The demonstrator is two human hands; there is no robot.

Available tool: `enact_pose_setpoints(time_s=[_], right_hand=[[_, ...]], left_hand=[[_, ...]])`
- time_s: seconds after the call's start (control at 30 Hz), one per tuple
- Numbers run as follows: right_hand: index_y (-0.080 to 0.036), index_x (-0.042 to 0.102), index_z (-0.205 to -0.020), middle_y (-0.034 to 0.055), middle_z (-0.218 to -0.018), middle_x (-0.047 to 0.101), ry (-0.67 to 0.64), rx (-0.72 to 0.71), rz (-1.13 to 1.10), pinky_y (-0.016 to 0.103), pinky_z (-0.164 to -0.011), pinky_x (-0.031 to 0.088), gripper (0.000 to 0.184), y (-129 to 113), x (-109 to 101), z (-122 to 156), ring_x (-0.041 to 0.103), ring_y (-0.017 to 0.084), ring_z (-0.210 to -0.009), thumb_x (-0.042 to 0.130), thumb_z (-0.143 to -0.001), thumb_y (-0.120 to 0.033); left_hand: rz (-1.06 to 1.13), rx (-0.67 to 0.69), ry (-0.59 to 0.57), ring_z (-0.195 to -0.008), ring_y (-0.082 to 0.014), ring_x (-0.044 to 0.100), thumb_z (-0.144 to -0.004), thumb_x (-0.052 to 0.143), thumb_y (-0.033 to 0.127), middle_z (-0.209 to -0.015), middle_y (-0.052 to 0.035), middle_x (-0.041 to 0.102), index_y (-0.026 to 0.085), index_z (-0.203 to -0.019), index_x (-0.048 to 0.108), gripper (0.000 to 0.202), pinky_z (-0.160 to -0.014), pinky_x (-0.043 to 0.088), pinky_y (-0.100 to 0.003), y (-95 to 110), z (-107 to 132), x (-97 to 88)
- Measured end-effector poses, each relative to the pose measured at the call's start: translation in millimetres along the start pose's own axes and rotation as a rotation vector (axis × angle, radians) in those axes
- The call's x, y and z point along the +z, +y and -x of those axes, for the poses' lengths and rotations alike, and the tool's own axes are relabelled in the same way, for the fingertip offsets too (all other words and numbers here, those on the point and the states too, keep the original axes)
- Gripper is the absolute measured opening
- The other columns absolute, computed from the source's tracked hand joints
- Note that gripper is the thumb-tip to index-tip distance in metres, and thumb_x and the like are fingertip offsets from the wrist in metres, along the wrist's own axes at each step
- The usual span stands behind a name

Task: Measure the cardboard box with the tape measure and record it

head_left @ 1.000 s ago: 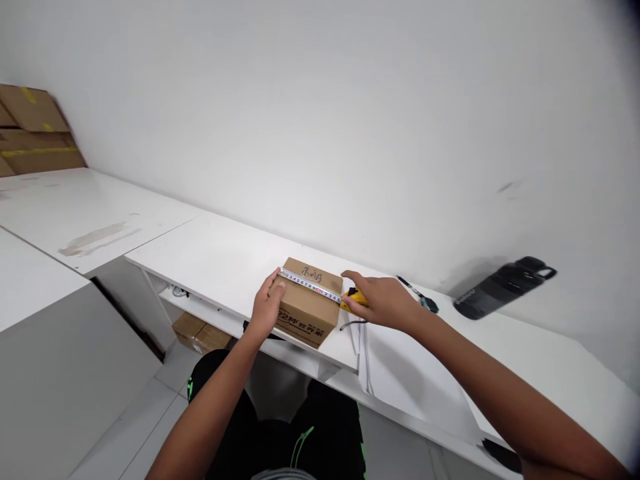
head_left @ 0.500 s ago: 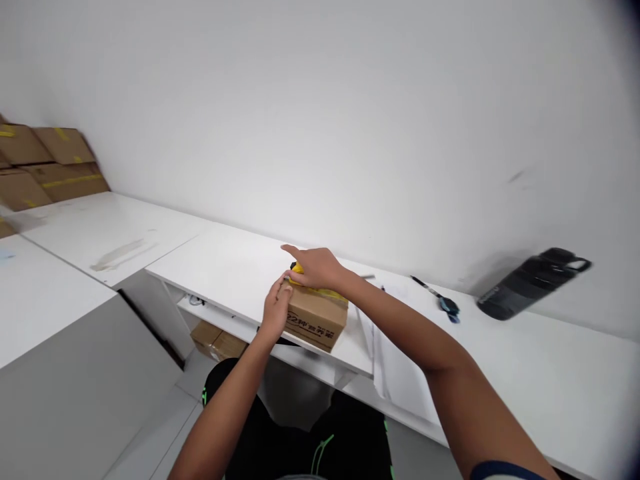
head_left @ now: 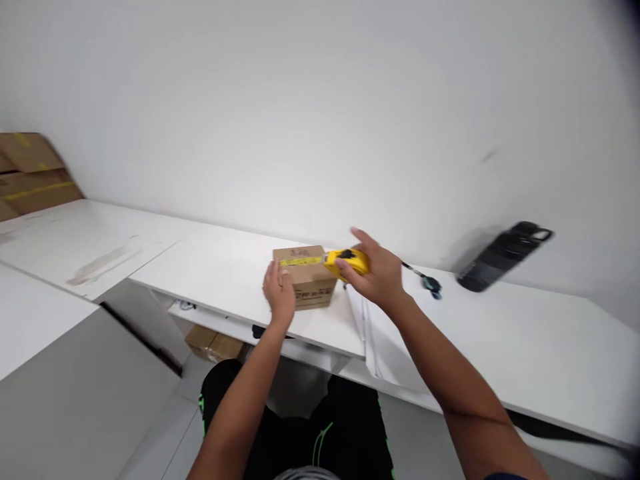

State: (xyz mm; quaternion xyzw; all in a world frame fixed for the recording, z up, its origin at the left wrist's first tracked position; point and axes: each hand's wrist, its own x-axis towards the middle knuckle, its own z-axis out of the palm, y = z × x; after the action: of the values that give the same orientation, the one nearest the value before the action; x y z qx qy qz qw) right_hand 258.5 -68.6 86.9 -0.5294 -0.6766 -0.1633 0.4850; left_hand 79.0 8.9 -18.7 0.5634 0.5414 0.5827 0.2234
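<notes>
Small cardboard box [head_left: 314, 293] sits on the white bench [head_left: 225, 273], near its front edge, closed, handwriting on top. A yellow tape blade [head_left: 299, 261] runs across the box's upper front edge, left to right.

My left hand [head_left: 279, 293] is at the box's near-left corner, fingers [head_left: 274, 272] straight and close together, laid flat against the cardboard. It looks like it pins the blade's end there, but I cannot tell if the hook is caught. My right hand [head_left: 379, 272] is just past the box's right end and wraps the yellow tape measure [head_left: 350, 261]: thumb and lower fingers clamp the case, index finger lifted and spread off it.

Step in hand, as I judge it: measuring one side of the box, blade stretched along its length. Next move calls for the blade staying taut and flush on the edge, the left end not slipping, and the case lined up with the right corner so the mark can be read. The blade is blurred, so no digits are readable.

Outward: white paper sheets [head_left: 385, 340] lie just right of the box, overhanging the bench front. A pen [head_left: 425, 281] lies farther right; a black bottle [head_left: 503, 257] lies beyond it near the wall. Another carton [head_left: 213, 343] sits below the bench. Stacked cartons [head_left: 30, 175] are far left.
</notes>
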Motion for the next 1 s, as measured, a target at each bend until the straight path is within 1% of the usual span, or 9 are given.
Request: enact_pose_setpoints(time_s=[0.13,0.23,0.3,0.43,0.5,0.67,0.8,0.9,1.0], right_hand=[[-0.023,0.053,-0.13,0.0014,-0.082,0.063,0.424,0.505,-0.401,0.033,-0.065,0.052,0.063,31,-87,80,0.061,0.018,-0.068,0.068,-0.076,-0.052],[-0.024,0.059,-0.122,0.0003,-0.077,0.06,0.567,0.989,-0.805,0.029,-0.052,0.049,0.053,39,-132,151,0.056,0.013,-0.055,0.059,-0.081,-0.057],[-0.022,0.062,-0.116,-0.0008,-0.069,0.055,0.645,1.166,-0.991,0.027,-0.051,0.049,0.05,36,-140,191,0.053,0.012,-0.052,0.056,-0.082,-0.059],[-0.028,0.055,-0.125,0.0009,-0.078,0.061,0.701,1.365,-0.98,0.027,-0.048,0.048,0.054,18,-104,224,0.058,0.015,-0.057,0.057,-0.081,-0.061],[-0.031,0.045,-0.133,0.0029,-0.092,0.063,0.617,1.325,-0.908,0.03,-0.053,0.051,0.062,11,-77,218,0.062,0.018,-0.066,0.053,-0.083,-0.065],[-0.027,0.045,-0.136,0.0086,-0.118,0.061,0.121,0.843,-0.503,0.039,-0.091,0.048,0.058,43,-48,161,0.06,0.024,-0.107,0.034,-0.093,-0.063],[-0.022,0.041,-0.141,0.0079,-0.098,0.069,-0.232,0.721,-0.129,0.038,-0.084,0.046,0.053,123,-37,90,0.065,0.024,-0.09,0.03,-0.097,-0.05],[-0.016,0.039,-0.143,0.0146,-0.109,0.068,-0.4,0.829,0.028,0.038,-0.085,0.045,0.058,180,3,48,0.063,0.028,-0.1,0.04,-0.094,-0.045],[-0.013,0.05,-0.137,0.0157,-0.106,0.07,-0.43,0.851,-0.079,0.037,-0.085,0.044,0.06,214,49,38,0.063,0.03,-0.101,0.059,-0.081,-0.035]], left_hand=[[-0.199,0.024,0.044,-0.143,-0.0308,0.027,-0.091,0.046,0.037,-0.15,-0.0133,0.039,0.021,-0.135,0.05,0.047,-0.117,0.015,-0.055,9,-32,-0.2],[-0.121,0.229,0.089,-0.143,-0.0305,0.024,-0.089,0.051,0.044,-0.152,-0.0153,0.033,0.019,-0.14,0.042,0.058,-0.118,0.014,-0.053,22,-11,-10.9],[0.057,0.237,-0.159,-0.132,-0.0286,0.042,-0.09,0.048,0.052,-0.137,-0.0136,0.05,0.021,-0.132,0.049,0.052,-0.114,0.028,-0.048,30,32,-14.5],[0.355,-0.04,-1.118,-0.123,-0.0292,0.053,-0.085,0.046,0.068,-0.146,-0.0119,0.044,0.028,-0.14,0.042,0.069,-0.1,0.045,-0.044,47,136,4.7],[0.487,-0.114,-1.302,-0.119,-0.0284,0.055,-0.079,0.051,0.073,-0.142,-0.0138,0.048,0.024,-0.138,0.044,0.078,-0.098,0.046,-0.041,57,167,27.1],[0.452,-0.234,-1.088,-0.081,-0.0214,0.063,-0.077,0.051,0.074,-0.096,-0.0097,0.066,0.015,-0.108,0.057,0.067,-0.073,0.052,-0.034,67,135,89.8],[0.175,0.134,-1.171,-0.075,-0.0199,0.059,-0.073,0.062,0.067,-0.079,-0.0026,0.062,0.017,-0.087,0.059,0.052,-0.074,0.049,-0.035,55,66,129.3],[-0.104,0.422,-1.177,-0.088,-0.0251,0.06,-0.071,0.067,0.059,-0.084,-0.0037,0.065,0.019,-0.087,0.063,0.043,-0.093,0.043,-0.045,47,38,151.4],[-0.143,0.472,-1.237,-0.095,-0.0255,0.061,-0.079,0.06,0.057,-0.093,-0.0043,0.069,0.021,-0.098,0.064,0.041,-0.107,0.032,-0.048,41,29,164.8]])
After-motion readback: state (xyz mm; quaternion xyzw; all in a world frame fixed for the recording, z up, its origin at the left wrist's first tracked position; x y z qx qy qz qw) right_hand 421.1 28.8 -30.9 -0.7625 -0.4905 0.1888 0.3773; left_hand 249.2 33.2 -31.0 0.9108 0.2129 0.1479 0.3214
